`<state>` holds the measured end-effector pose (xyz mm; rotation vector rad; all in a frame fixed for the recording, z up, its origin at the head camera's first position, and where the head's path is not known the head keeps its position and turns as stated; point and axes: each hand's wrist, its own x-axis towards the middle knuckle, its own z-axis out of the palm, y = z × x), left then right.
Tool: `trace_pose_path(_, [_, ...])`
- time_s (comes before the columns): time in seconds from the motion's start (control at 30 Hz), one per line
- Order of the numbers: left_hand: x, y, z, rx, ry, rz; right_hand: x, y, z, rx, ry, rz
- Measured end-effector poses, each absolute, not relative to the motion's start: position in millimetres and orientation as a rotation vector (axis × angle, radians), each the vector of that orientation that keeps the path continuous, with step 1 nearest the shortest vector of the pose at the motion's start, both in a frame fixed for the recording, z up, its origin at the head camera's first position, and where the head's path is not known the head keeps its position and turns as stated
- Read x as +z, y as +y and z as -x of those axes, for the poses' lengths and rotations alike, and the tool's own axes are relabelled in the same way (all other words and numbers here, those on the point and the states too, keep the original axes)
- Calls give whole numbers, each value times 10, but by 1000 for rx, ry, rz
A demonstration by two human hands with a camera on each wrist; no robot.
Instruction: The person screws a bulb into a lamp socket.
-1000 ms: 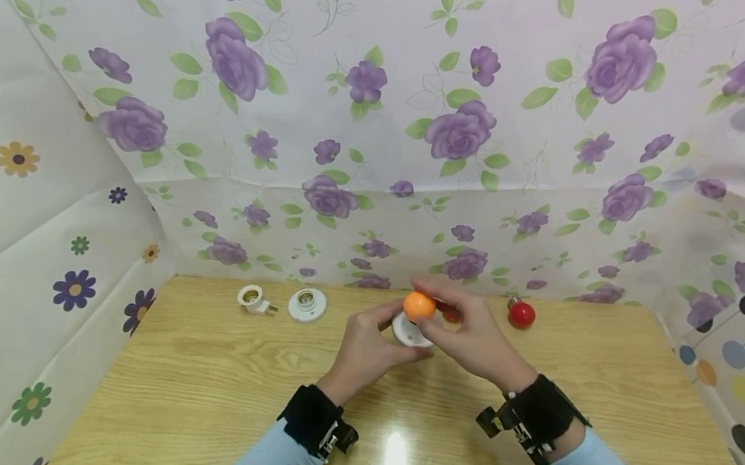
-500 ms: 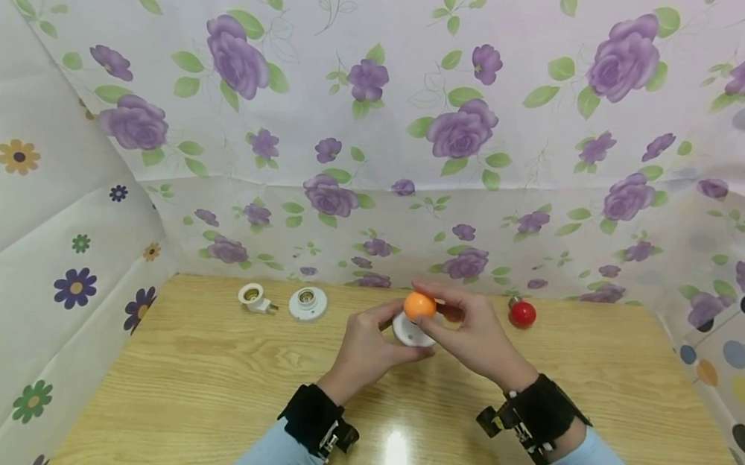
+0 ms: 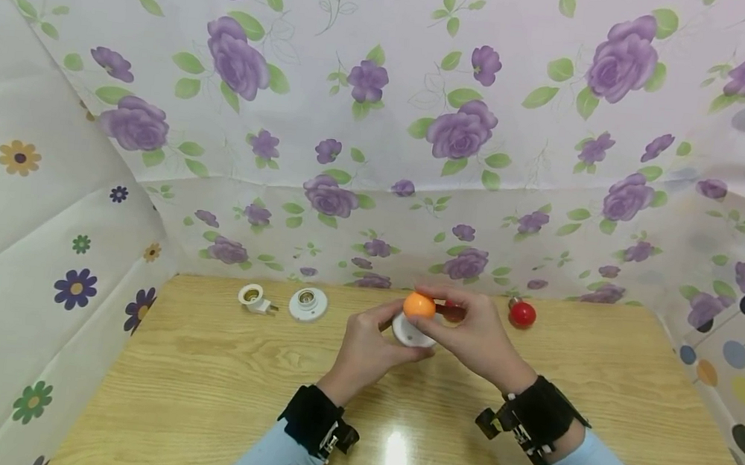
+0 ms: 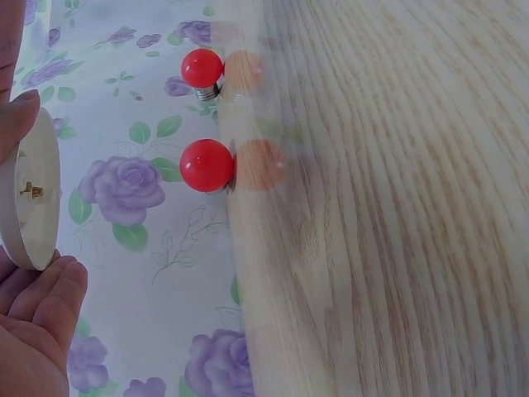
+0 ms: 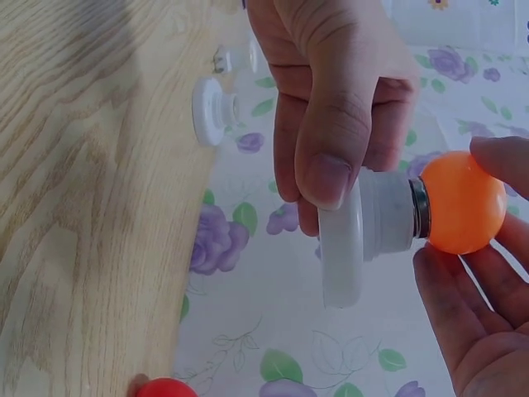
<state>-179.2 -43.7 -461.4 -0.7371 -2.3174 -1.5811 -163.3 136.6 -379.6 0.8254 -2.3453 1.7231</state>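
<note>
My left hand grips the rim of a white round lamp holder, lifted off the table. With fingers and thumb my right hand pinches an orange light bulb. The bulb's metal base sits at the mouth of the holder; a band of metal still shows, and any thread inside is hidden. In the left wrist view the holder's underside shows brass parts.
A white plug-in lamp socket and another round lamp holder lie at the back left. Two red bulbs lie at the back right: one red bulb in plain view, another red bulb partly behind my right hand. Floral cloth rises behind the table.
My right fingers shift slightly around the orange bulb. The left hand and lamp holder stay in place.
</note>
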Motion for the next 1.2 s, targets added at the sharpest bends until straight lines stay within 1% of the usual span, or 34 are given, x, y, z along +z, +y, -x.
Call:
trace_pose_path(0.07, [-4616, -436, 1790, -1587, -2317, 736, -3876, 1381, 1670, 1708, -2345, -808])
trace_pose_path(0.27, [-4627, -435, 1790, -1597, -2318, 735, -3874, 1375, 1654, 1678, -2349, -776])
trace_pose_path(0.43, [-4620, -447, 1788, -1585, -2326, 726, -4006, 1432, 1754, 1594, -2364, -804])
trace_pose_path(0.57, [-4619, -454, 1787, -1569, -2329, 719, -4019, 1462, 1786, 1597, -2375, -836])
trace_pose_path(0.73, [-4626, -452, 1790, -1564, -2320, 730, -3952, 1447, 1754, 1660, -2421, -863])
trace_pose_path(0.97, [-4626, -446, 1792, -1566, -2310, 732, -3753, 1381, 1618, 1736, -2379, -948])
trace_pose_path(1.2, [-4616, -447, 1793, -1567, -2313, 737, -3695, 1367, 1593, 1717, -2382, -950])
